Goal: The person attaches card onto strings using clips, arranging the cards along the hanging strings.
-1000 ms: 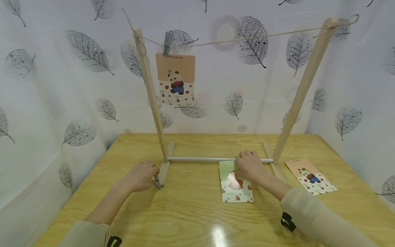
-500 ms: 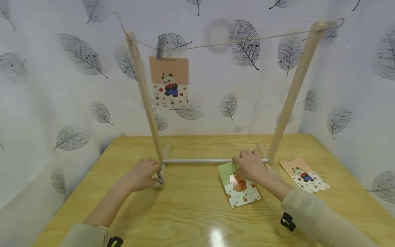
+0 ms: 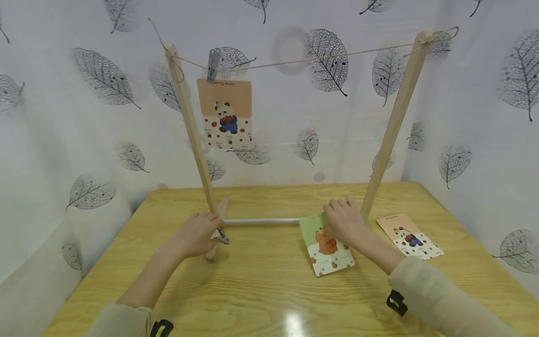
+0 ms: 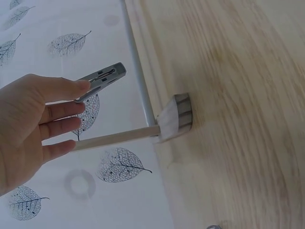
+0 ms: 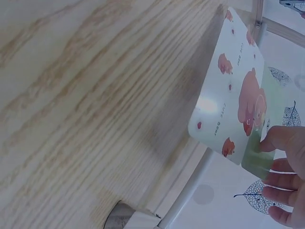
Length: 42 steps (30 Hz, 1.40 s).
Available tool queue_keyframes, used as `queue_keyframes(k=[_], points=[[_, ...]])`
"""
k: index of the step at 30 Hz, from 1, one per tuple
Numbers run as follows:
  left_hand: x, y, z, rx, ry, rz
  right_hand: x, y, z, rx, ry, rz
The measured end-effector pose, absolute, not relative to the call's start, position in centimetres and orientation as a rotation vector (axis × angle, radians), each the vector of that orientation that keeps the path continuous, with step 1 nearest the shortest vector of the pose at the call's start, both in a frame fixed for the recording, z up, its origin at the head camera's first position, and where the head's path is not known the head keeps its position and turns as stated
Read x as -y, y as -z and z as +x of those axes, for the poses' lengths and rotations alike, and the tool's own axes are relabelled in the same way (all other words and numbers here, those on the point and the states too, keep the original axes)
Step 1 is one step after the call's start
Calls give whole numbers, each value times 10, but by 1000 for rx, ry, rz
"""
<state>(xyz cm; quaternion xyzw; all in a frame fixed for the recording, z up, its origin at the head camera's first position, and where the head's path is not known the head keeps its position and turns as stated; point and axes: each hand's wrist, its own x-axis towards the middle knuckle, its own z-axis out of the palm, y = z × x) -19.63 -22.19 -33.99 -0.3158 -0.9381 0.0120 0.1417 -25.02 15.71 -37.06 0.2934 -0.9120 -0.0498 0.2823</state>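
My left hand (image 3: 197,236) pinches a grey clothespin (image 4: 106,81) between thumb and index finger, beside the frame's left foot. In the left wrist view its other fingers are spread behind the clip. My right hand (image 3: 344,220) holds a green and white card with a brown bear (image 3: 327,244) by its upper right edge. The card is tilted up off the table in the right wrist view, its lower end toward me. Another card, orange and white with a panda (image 3: 227,114), hangs from the string (image 3: 294,62) under a grey clothespin (image 3: 213,65).
A wooden frame with two posts (image 3: 393,126) and a white crossbar (image 3: 261,221) stands on the wooden table (image 3: 252,290). A second orange and white card (image 3: 410,236) lies to the right of the right post. A leaf-print curtain (image 3: 278,140) hangs behind.
My right hand has lifted the bear card from the table and tilted it. My left hand has raised the clothespin slightly. The head view has shifted a little to the right.
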Motion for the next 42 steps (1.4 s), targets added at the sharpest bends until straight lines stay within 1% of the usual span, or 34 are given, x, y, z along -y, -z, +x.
queue_keyframes(k=[11, 31, 42], points=[[212, 331, -213, 2505, 15, -919, -163, 361, -258, 2281, 45, 774], [195, 319, -217, 2435, 8, -821, -173, 350, -256, 2224, -3, 744], [184, 303, -224, 2312, -9, -863, -178, 345, -259, 2186, -11, 757]])
